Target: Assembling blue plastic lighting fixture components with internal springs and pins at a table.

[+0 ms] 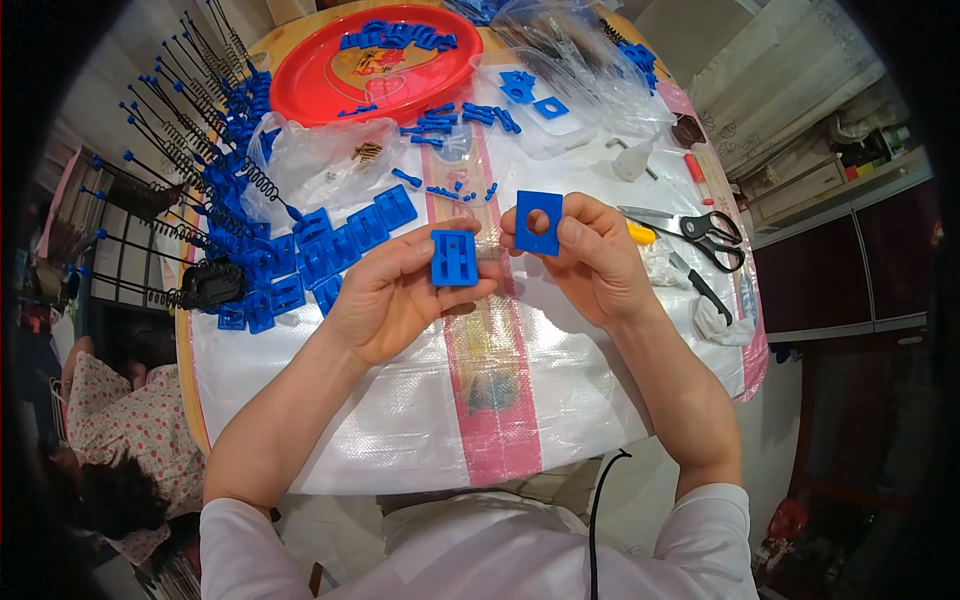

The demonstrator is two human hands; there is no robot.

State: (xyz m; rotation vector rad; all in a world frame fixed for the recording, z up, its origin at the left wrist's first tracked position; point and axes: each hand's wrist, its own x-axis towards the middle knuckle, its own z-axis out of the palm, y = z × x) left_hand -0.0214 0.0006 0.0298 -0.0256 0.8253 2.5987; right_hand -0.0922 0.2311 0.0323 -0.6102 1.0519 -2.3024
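Far left, spring-stemmed blue parts [215, 215] are crowding the table edge, rows of blue bases [335, 250] lying nearer the hands. Left hand [385, 300] is gripping the slotted blue block [455, 266], thumb on its left side, fingers behind. Block's long axis is pointing roughly away from the torso. Gap next: parts aren't touching, just sitting near each other. Holed blue plate [537, 246] is standing right of the block and higher in view, long axis nearly parallel; right hand [605, 265] is pinching its right edge. Scissors [712, 238] are lying farther right.
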